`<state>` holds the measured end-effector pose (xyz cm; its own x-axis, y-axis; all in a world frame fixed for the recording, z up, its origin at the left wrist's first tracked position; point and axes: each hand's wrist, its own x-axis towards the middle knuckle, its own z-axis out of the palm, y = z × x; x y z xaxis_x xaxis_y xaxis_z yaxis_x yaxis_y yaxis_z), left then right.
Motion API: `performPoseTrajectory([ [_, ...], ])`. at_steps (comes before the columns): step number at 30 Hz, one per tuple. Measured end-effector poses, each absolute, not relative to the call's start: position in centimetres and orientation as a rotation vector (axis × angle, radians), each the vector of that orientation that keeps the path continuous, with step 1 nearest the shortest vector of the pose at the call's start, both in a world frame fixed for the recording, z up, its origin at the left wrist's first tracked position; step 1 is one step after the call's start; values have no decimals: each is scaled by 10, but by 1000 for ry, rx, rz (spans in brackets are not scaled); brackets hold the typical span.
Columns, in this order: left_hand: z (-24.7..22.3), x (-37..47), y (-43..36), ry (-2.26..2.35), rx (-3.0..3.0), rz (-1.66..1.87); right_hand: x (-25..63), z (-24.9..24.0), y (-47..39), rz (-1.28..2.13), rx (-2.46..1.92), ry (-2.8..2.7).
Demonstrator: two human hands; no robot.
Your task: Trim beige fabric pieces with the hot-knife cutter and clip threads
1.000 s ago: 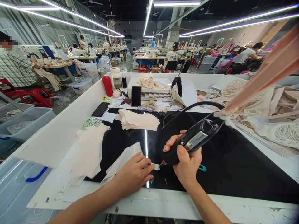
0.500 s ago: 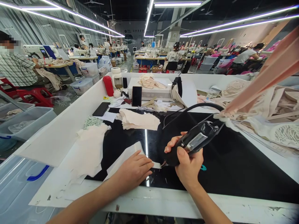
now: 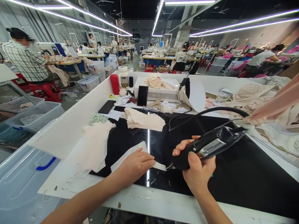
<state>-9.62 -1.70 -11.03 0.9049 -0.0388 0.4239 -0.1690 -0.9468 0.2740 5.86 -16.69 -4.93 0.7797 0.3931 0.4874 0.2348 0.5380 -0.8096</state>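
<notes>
Where the glossy black worktop meets its near white edge, one pale fabric piece lies flat: cream-white, thin, roughly a slanted strip, its right end running under the tool tip.

Hands, two. Left hand: palm down on the fabric piece, fingers spread narrow and pressed flat, holding it against the worktop. Right hand: fingers wrapped tight round one handheld electric cutter, thumb on its upper side.

Cutter, one: black body with a silver panel, nose pointing down-left, tip touching the fabric's right end just beside the left fingertips. One thick black cord arcs from its rear toward the back of the bench.

Cut pieces, two heaps: one cream stack mid-worktop, one looser pile at the left edge, well apart from the hands.

Phones, two: one upright, one lying flat.

Red bottle, one; lidded jar, one, just beside it.

White machine box, one, behind the upright phone.

Clear plastic bin with blue handle, one, lower left.

Seated co-worker in checked shirt, one, far left.
</notes>
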Motion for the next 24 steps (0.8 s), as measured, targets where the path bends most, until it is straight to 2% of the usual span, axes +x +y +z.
performPoseTrajectory([
  [24, -108, -92, -19, -237, 2835, 644, 56, -37, -153, 79, -964, -621],
])
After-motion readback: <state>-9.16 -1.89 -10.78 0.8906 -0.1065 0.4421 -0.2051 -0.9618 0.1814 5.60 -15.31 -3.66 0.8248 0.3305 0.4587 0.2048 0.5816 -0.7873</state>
